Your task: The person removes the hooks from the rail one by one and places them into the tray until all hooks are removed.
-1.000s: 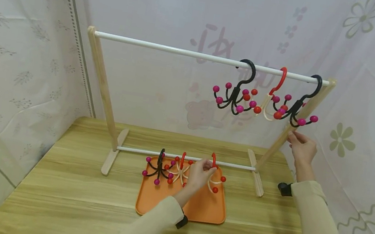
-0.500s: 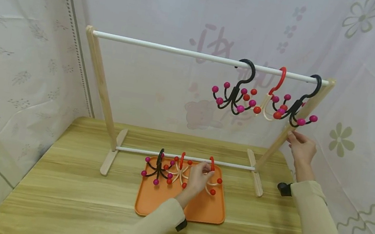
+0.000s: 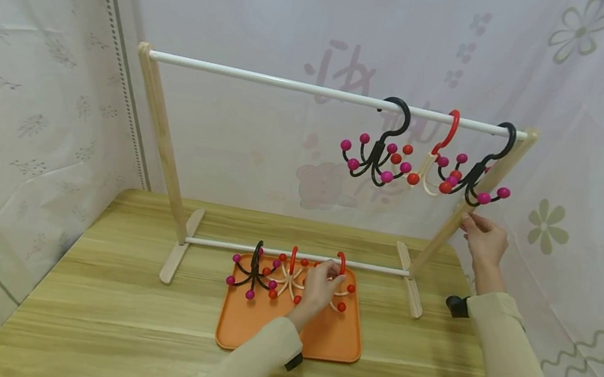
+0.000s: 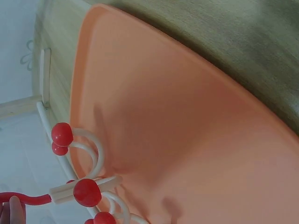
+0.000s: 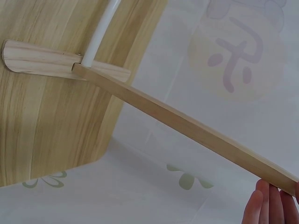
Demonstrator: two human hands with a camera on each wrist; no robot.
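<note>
My left hand [image 3: 320,289] is over the right part of an orange tray [image 3: 241,324], pinching the red hook of a cream octopus hanger [image 4: 88,192] with red ball tips. In the left wrist view the hanger stands upright on its curved arms, close over the tray, and my fingertips [image 4: 17,210] are at its hook. Beside it on the tray are another cream hanger with a red hook [image 3: 292,266] and a black hanger with pink balls [image 3: 255,267]. My right hand [image 3: 485,241] grips the rack's right wooden post [image 5: 187,128] between thumb and fingers.
A rack with a white top bar [image 3: 271,80] spans the table [image 3: 114,290]. Toward the bar's right end hang a black hanger [image 3: 378,154], a cream one with a red hook [image 3: 452,130] and another black one [image 3: 476,173]. The lower white bar [image 3: 378,268] runs behind the tray.
The cream hanger in my left hand has shifted slightly left and turned a little, its red balls now nearer my hand. My right hand has stayed on the post.
</note>
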